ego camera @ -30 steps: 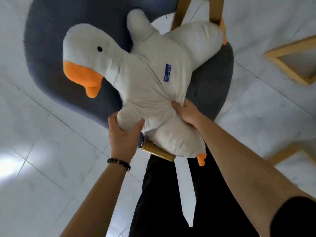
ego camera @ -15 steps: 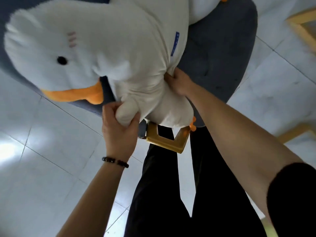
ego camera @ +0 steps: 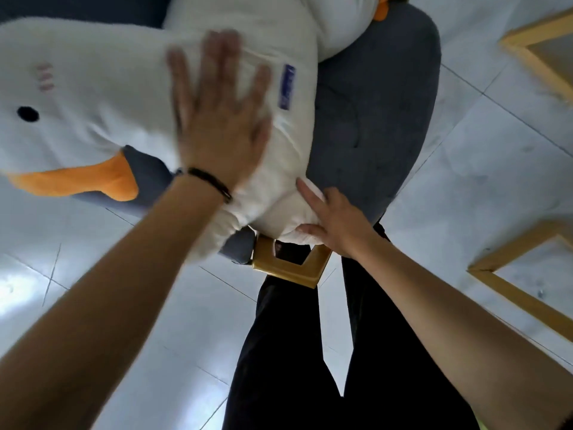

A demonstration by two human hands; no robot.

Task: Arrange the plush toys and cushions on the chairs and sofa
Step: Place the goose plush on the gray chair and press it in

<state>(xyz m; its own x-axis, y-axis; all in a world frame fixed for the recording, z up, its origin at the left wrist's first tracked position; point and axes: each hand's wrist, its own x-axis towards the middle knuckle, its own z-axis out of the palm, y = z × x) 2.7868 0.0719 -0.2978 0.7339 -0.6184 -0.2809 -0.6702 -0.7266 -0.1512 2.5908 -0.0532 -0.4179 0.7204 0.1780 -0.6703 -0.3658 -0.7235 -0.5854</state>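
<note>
A big white plush goose [ego camera: 130,97] lies across the grey cushioned seat of a chair [ego camera: 372,125], its head hanging past the seat's left edge with the orange beak [ego camera: 77,181] pointing down toward the floor and a black eye [ego camera: 28,114] showing near the left border of the view. The left hand [ego camera: 217,119] is spread flat on the goose's body, fingers wide apart and palm pressed into the fabric, gripping nothing; it is blurred, and a dark bead bracelet [ego camera: 210,183] circles the wrist. Just right of that hand's fingertips a small blue label [ego camera: 286,87] is sewn onto the toy. The right hand [ego camera: 335,221] rests against the lower end of the goose at the seat's front edge, fingers open and laid along the plush, thumb underneath the bulge, touching it without closing around it. The goose thus lies under the left hand and up and to the left of the right one. A yellow wooden frame piece [ego camera: 288,265] of the chair juts out below the front edge, directly beneath the right hand. At the seat's far edge an orange foot [ego camera: 380,12] of the toy peeks over the rim. The person's dark trousers [ego camera: 285,352] stand close to the chair's front, on a pale tiled floor [ego camera: 465,181], and more yellow wooden framing [ego camera: 527,299] sits on the floor to the right.
</note>
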